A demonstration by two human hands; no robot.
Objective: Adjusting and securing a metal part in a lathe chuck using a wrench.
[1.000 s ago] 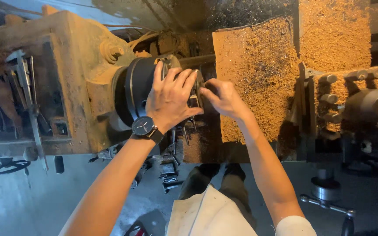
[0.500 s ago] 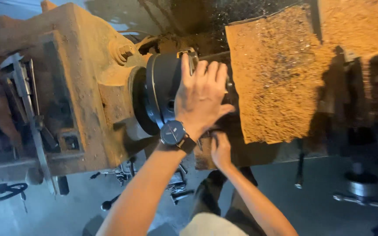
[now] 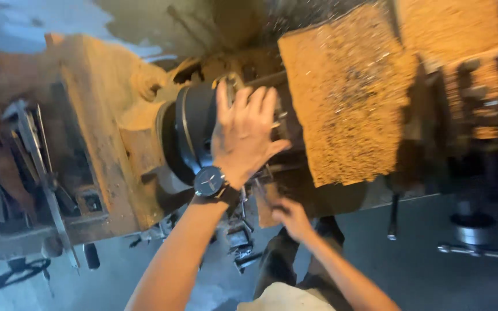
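Black and cylindrical, the lathe chuck sits at frame centre, projecting from the sawdust-coated headstock at left. The left hand, wearing a dark wristwatch, lies flat on the chuck, fingers spread. The right hand, lower centre, appears curled around a thin tool, though blur obscures the grip. A sawdust-covered panel occupies the upper right.

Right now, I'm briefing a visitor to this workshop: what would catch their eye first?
The left hand, wearing a dark wristwatch, lies spread on the black chuck of a sawdust-coated lathe at centre. To its right is a heap of wood shavings. The right hand reaches in lower down.
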